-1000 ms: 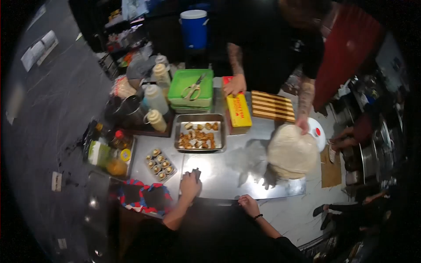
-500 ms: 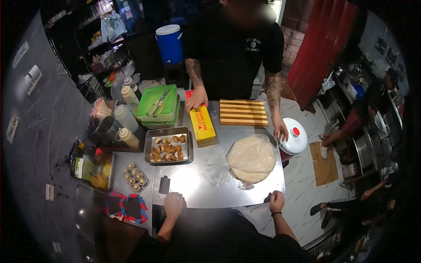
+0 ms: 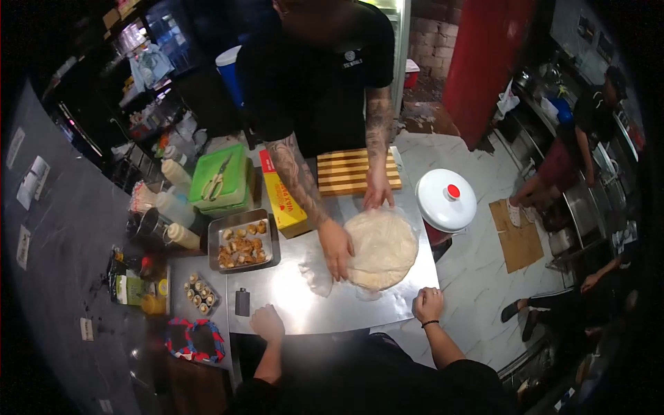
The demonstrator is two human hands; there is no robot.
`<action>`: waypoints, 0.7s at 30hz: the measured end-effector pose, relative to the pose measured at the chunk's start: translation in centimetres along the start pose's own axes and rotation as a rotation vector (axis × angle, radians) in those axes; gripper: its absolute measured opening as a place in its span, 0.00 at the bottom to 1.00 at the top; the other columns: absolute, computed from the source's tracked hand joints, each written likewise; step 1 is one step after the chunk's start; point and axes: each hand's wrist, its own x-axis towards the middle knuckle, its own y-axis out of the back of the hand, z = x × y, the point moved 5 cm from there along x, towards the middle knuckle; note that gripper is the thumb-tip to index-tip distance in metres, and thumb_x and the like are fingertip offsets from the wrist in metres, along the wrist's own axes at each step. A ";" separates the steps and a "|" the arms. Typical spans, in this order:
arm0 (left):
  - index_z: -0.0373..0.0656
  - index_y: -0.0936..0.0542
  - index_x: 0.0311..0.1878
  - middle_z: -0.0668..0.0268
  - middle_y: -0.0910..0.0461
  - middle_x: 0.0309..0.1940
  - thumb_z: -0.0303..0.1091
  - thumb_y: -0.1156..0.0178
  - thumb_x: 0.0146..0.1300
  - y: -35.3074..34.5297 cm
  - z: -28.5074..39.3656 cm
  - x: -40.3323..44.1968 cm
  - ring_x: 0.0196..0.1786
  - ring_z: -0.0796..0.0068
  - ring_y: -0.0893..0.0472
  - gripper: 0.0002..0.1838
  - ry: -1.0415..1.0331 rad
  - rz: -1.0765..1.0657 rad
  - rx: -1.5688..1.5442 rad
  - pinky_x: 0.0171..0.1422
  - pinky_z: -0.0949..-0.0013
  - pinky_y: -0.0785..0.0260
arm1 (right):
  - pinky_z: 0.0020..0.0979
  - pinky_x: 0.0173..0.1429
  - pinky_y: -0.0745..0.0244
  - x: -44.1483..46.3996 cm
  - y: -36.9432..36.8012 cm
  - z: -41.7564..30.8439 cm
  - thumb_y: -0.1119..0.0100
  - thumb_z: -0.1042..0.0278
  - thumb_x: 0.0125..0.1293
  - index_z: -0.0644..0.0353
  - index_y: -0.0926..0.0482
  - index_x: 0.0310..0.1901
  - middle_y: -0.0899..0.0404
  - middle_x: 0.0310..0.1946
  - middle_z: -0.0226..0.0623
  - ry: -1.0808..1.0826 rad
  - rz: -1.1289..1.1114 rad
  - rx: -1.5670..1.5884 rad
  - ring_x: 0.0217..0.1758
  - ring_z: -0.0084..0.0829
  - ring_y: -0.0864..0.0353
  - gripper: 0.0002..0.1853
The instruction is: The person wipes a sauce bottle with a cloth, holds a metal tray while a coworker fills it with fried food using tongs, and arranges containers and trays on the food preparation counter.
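Note:
My left hand point(image 3: 268, 322) rests closed on the front edge of the metal table point(image 3: 297, 310), just below a small dark object point(image 3: 242, 302); whether its fingers hold anything is hidden. Closed at the table's front right corner is my right hand point(image 3: 428, 304), its contents too small to make out. Between and beyond my hands lies a round stack of pale flat dough point(image 3: 380, 250) in clear plastic. A co-worker across the table touches the stack with both tattooed arms stretched out.
A metal tray point(image 3: 273, 259) of browned pieces, a yellow wax paper box point(image 3: 285, 206), a striped board point(image 3: 332, 173) and a green container point(image 3: 221, 181) with scissors stand beyond. Bottles and a small tray of rolls point(image 3: 200, 294) are left. A white-lidded cooler point(image 3: 446, 200) stands right.
My left hand has let go of the small dark object and moved back to the edge. The co-worker's hands have moved from the box and cooler side onto the dough. The view has shifted.

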 end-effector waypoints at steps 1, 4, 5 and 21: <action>0.38 0.25 0.22 0.55 0.25 0.24 0.39 0.54 0.62 0.1 0.0 0.0 0.33 0.52 0.27 0.18 -0.003 0.020 -0.048 0.41 0.53 0.40 | 0.40 0.41 0.36 0.0 -0.1 0.2 0.49 0.69 0.53 0.57 0.27 0.27 0.27 0.27 0.37 0.008 0.002 -0.005 0.35 0.40 0.30 0.03; 0.37 0.25 0.22 0.55 0.25 0.25 0.37 0.53 0.61 0.1 -0.5 -0.4 0.34 0.53 0.28 0.16 0.018 0.016 -0.098 0.42 0.54 0.41 | 0.40 0.40 0.36 -0.3 -0.4 0.2 0.49 0.69 0.54 0.57 0.26 0.27 0.28 0.27 0.37 0.032 0.002 -0.016 0.34 0.40 0.30 0.03; 0.37 0.25 0.23 0.55 0.25 0.26 0.38 0.53 0.61 0.0 -0.6 -0.4 0.35 0.53 0.28 0.16 0.024 0.010 -0.101 0.43 0.54 0.41 | 0.40 0.40 0.36 -0.3 -0.4 0.2 0.49 0.69 0.53 0.57 0.26 0.27 0.28 0.27 0.37 0.023 0.019 -0.010 0.34 0.40 0.30 0.03; 0.37 0.24 0.24 0.56 0.25 0.26 0.38 0.53 0.61 -0.4 -0.9 -0.4 0.36 0.54 0.28 0.16 0.054 0.003 -0.144 0.43 0.55 0.41 | 0.42 0.40 0.37 -0.5 -0.7 0.5 0.49 0.70 0.47 0.62 0.32 0.24 0.32 0.26 0.42 0.056 -0.032 -0.034 0.34 0.44 0.33 0.05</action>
